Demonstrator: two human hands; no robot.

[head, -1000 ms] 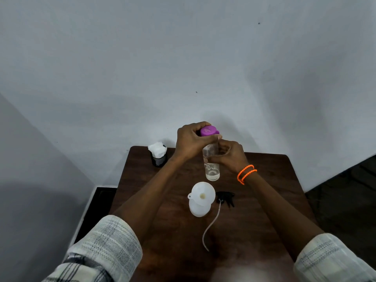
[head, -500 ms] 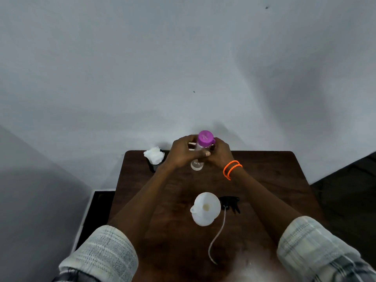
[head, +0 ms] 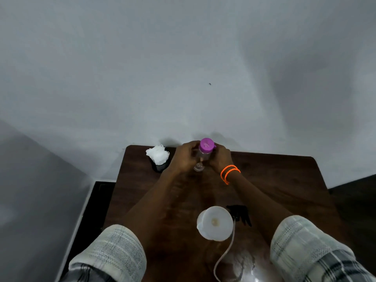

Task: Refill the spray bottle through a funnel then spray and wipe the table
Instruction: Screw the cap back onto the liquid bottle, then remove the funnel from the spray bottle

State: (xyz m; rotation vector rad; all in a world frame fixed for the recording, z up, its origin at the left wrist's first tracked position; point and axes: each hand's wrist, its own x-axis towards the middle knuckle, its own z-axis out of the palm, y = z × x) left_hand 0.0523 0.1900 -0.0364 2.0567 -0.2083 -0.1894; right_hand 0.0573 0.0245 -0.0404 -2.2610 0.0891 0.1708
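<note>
blk cup (head: 159,167) w/ white wad, far-left corner | orange wristbands (head: 229,173) | grey wall (head: 183,68)

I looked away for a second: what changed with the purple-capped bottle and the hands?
The purple-capped bottle went from raised near the funnel to the table's far edge. The left hand slid from its cap to its side; the right hand kept holding it. Funnel, black sprayer head and tissue cup stayed put.
</note>
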